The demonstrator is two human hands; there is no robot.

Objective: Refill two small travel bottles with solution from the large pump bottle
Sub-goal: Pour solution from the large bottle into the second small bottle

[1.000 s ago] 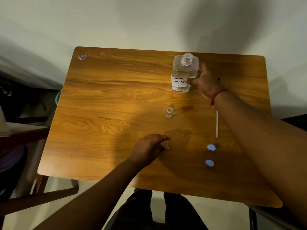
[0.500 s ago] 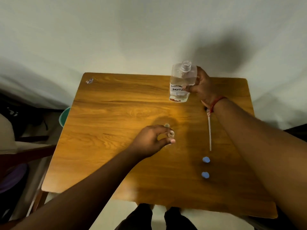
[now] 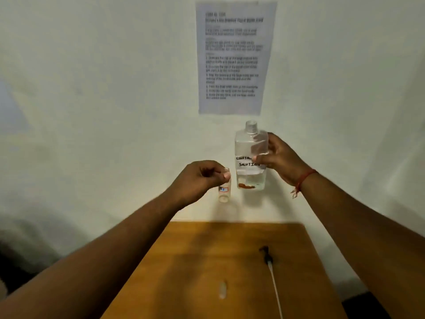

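While one large clear bottle (image 3: 251, 157), squarish, uncapped and labelled by hand, is hanging upright above the wooden table (image 3: 195, 261) in the right hand (image 3: 279, 158), the left hand (image 3: 200, 178) is pinching one small clear travel bottle (image 3: 224, 192) by its neck just beside it. A second small bottle (image 3: 222, 289) is standing blurred on the table, near one pump head (image 3: 266, 254) with its thin white tube. One printed sheet (image 3: 234, 56) is hanging on the wall.

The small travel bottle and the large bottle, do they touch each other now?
Apart. The head view shows a strip of pale wall between the small travel bottle in the left hand and the large bottle in the right hand.
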